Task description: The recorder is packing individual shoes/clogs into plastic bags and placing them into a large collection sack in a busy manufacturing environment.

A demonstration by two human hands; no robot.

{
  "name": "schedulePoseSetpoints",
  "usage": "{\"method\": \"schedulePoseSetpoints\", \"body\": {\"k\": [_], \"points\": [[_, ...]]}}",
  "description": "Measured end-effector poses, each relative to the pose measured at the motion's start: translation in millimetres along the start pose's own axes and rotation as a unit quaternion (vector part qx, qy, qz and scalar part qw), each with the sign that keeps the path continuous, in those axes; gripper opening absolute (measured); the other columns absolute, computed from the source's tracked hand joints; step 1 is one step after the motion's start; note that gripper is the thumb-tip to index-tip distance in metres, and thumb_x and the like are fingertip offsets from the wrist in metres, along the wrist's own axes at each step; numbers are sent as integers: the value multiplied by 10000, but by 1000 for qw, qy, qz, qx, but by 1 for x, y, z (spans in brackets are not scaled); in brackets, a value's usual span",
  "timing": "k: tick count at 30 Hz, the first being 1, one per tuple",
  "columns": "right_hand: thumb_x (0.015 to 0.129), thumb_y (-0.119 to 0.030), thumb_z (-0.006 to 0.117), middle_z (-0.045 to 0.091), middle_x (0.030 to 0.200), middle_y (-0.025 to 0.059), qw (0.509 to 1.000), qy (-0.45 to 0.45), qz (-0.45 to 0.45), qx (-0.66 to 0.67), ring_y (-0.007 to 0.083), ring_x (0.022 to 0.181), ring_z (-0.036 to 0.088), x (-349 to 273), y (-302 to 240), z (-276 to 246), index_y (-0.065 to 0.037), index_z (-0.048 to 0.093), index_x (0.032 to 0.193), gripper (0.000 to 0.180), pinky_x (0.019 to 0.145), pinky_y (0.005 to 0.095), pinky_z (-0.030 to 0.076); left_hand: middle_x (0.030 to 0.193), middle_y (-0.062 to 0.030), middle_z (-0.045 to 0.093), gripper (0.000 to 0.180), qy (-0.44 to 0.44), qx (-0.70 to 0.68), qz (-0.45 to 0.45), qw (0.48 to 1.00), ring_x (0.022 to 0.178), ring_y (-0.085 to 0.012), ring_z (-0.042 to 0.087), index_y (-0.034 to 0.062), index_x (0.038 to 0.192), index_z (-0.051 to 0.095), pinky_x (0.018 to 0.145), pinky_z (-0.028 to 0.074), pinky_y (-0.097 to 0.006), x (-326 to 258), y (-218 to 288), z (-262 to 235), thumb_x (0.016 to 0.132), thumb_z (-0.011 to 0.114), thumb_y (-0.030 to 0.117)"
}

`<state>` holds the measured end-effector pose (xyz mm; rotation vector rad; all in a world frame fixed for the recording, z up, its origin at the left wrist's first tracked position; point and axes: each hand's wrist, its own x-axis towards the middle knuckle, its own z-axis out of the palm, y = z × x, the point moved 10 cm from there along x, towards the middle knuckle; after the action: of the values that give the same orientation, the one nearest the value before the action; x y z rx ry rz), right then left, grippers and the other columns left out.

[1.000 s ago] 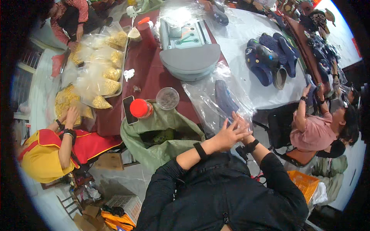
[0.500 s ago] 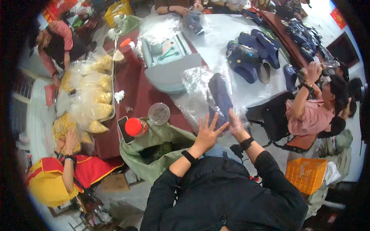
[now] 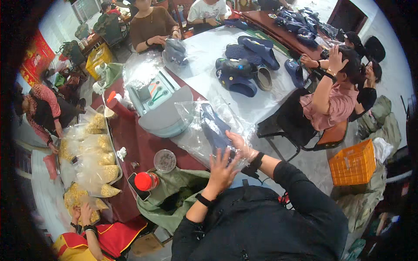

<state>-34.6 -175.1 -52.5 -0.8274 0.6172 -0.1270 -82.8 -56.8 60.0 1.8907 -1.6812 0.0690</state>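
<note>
A dark blue clog (image 3: pixel 213 128) lies inside a clear plastic bag (image 3: pixel 185 114) at the near edge of the table. My left hand (image 3: pixel 223 172) is open, its fingers spread over the near end of the bag. My right hand (image 3: pixel 241 148) grips the clog's right side through or within the bag, which I cannot tell; its thumb shows on top and the other fingers are mostly hidden. Beyond lie several loose dark blue clogs (image 3: pixel 237 71), one with small charms. A grey clog (image 3: pixel 263 79) leans beside them.
Left of the bag stands a grey machine (image 3: pixel 165 111) with green scissors on top. Nearer are a red-lidded jar (image 3: pixel 146 181), a round clear tub (image 3: pixel 165 161) and a green woven sack (image 3: pixel 185 178). Co-workers surround the table; bags of yellow pieces (image 3: pixel 98 143) fill the left tray.
The view has shifted, showing more of the far side. My right hand has moved onto the clog's side, while my left hand stays spread at the near end.
</note>
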Motion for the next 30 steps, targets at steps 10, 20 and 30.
{"method": "schedulePoseSetpoints", "body": {"k": [10, 20, 30], "points": [[910, -332, 499, 606, 982, 52, 989, -59, 44, 131, 162, 864, 580, 20, 20, -7, -38, 550, 1083, 345, 779, 286, 472, 1278, -222, 432, 497, 52, 78, -238, 967, 1121, -394, 451, 81, 1228, 481, 936, 360, -442, -53, -75, 11, 745, 593, 115], [896, -342, 509, 589, 1022, 178, 831, -81, -379, -398, 316, 906, 566, 11, -25, -8, 7, 544, 1051, 384, 799, 387, 449, 1102, -179, 547, 92, 226, -240, -361, 872, 948, -274, 560, 34, 956, 490, 845, 422, -332, -63, -104, 9, 882, 437, 27], [892, -322, 539, 611, 906, 48, 989, 75, -3, -126, 128, 813, 555, 45, 4, -30, -10, 603, 932, 321, 733, 292, 450, 838, -149, 545, 118, 230, -240, -361, 871, 779, -286, 545, 5, 947, 467, 696, 434, -349, -56, -113, 3, 886, 479, 106]]}}
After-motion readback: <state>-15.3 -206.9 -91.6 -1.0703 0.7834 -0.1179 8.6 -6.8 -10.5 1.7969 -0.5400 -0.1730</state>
